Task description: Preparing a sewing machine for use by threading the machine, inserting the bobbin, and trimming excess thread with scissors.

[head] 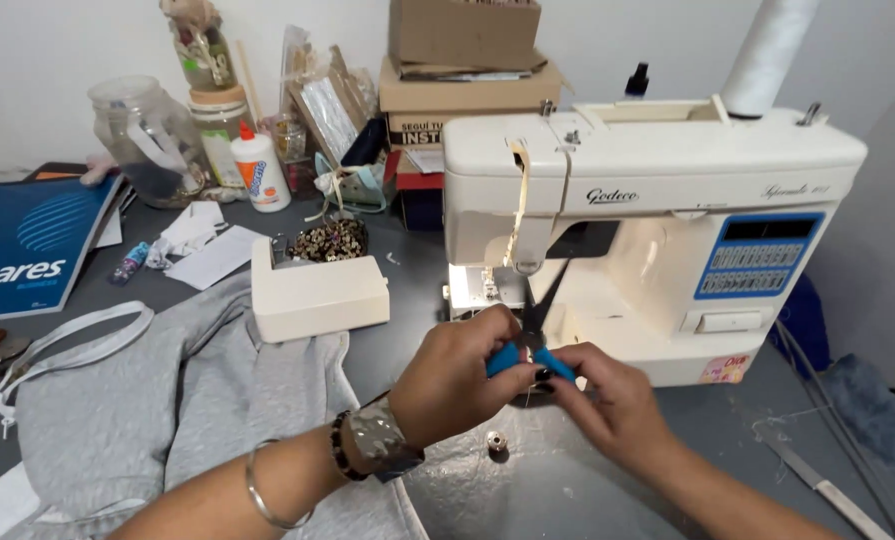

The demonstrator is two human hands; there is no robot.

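Left hand (pixel 457 375) and right hand (pixel 607 400), fingers pinching blue-handled scissors (pixel 529 345), blades raised before cream sewing machine (pixel 657 200), over grey bench (pixel 727 430)

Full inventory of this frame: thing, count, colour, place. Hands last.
sewing machine: 1, cream with blue panel, right of centre on table
scissors: 1, blue handles, dark blades, pointing up at the needle area
thread cone: 1, white, on top of machine
bobbin: 1, metallic, on table below the hands
grey garment: 1, grey with white tape, lower left
accessory box: 1, cream, left of machine
glue bottle: 1, white with orange cap, back left
glass jar: 1, clear, back left
cardboard boxes: a stack, brown, behind machine
folder: 1, blue, far left
table: 1, grey
left hand: 1, on scissor handles, bracelets at wrist
right hand: 1, fingers on scissor handles
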